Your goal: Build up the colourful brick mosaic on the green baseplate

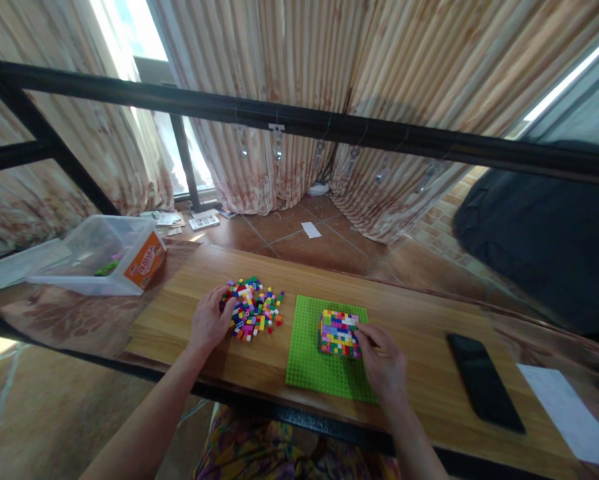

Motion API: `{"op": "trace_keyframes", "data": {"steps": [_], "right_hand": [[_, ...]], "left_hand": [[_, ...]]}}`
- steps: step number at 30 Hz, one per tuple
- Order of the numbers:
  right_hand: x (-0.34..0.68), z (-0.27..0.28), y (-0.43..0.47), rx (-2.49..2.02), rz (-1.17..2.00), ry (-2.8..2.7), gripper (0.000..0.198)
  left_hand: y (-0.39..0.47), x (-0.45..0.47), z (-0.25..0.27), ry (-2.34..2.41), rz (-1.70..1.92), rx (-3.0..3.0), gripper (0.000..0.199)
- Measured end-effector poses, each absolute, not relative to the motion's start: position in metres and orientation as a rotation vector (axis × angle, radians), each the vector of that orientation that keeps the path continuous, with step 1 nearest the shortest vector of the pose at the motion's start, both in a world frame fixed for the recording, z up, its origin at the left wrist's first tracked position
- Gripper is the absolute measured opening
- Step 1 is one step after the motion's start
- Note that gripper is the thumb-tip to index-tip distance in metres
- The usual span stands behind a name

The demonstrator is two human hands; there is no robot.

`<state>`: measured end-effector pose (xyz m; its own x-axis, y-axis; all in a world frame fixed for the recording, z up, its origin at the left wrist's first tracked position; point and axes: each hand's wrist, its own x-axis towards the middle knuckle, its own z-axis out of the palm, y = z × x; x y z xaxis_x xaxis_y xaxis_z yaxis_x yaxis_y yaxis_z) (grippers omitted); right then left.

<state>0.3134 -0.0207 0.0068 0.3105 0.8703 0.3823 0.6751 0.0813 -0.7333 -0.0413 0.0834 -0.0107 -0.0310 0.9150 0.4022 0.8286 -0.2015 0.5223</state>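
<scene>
A square block built of multicoloured toy bricks point(338, 333) stands on a green studded baseplate point(304, 363). My right hand point(383, 357) is at the block's right side, its thumb and fingers drawn together in a pinch against the upper right edge. Whatever sits between those fingertips is hidden. On the wooden board, left of the baseplate, lies a loose pile of small coloured bricks point(252, 310). My left hand point(213, 320) rests at the pile's left edge, thumb and fingers apart, with the fingertips touching or just over the bricks.
A clear plastic bin point(99, 283) with an orange label and some green pieces inside stands at the left. To the right, a black phone point(485, 383) lies on the wooden board point(424, 333), beside white paper point(569, 413). A black metal bar point(319, 123) crosses beyond the board.
</scene>
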Motion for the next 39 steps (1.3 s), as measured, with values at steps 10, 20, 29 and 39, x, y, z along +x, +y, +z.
{"op": "trace_keyframes", "data": {"steps": [10, 20, 29, 39], "right_hand": [[0.307, 0.006, -0.022, -1.732, 0.259, -1.316, 0.026], [0.306, 0.008, -0.022, -1.760, 0.229, -1.358, 0.027], [0.308, 0.008, -0.023, -1.749, 0.312, -1.276, 0.034], [0.305, 0.002, -0.001, -1.738, 0.549, -0.985, 0.051]], "left_hand": [[0.084, -0.042, -0.013, 1.901, 1.054, 2.106, 0.038], [0.084, -0.042, -0.012, 1.893, 1.065, 2.114, 0.038], [0.083, -0.042, -0.010, 1.871, 1.066, 2.113, 0.036], [0.085, -0.043, -0.016, 1.874, 1.095, 2.130, 0.035]]}}
